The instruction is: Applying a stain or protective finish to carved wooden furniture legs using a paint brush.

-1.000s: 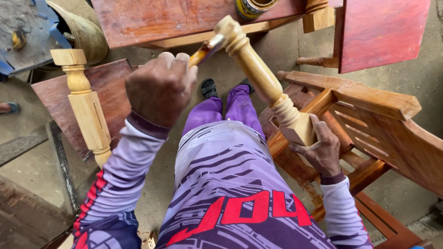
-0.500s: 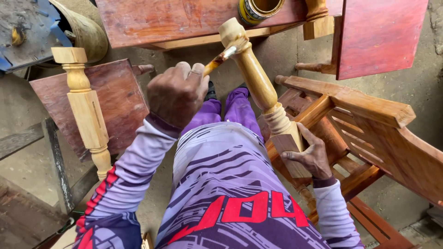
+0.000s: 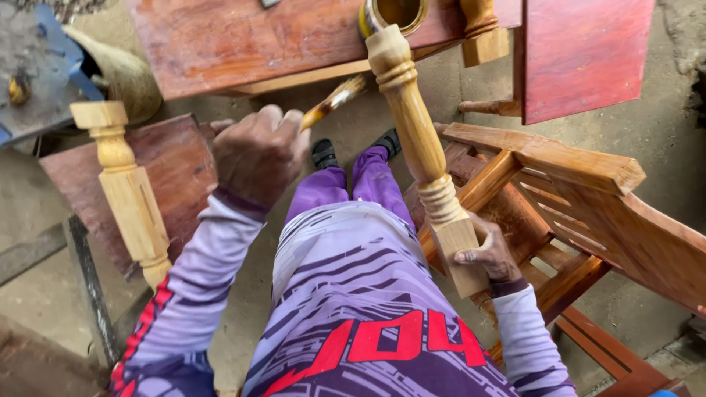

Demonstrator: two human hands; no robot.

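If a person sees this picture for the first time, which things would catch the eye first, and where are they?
At the centre, the pale turned wooden post rises slanting, gripped at its square lower end by the right hand. Left of it, the left hand holds a brush whose tip is near the post's top. A second pale post stands at the left, and reddish stained chair parts fill the right.

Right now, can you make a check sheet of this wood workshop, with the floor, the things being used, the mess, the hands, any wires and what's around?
Surface: bare concrete floor, dusty.
Job's things: pale turned wooden post, tilted; brush with its tip near the post's top.
Clutter: second turned post; open tin on a red-brown board.
Fingers: left hand holds the brush; right hand grips the post's square end.
Cables: nothing seen.
Surroundings: slatted wooden chair frame, red panel, blue object.
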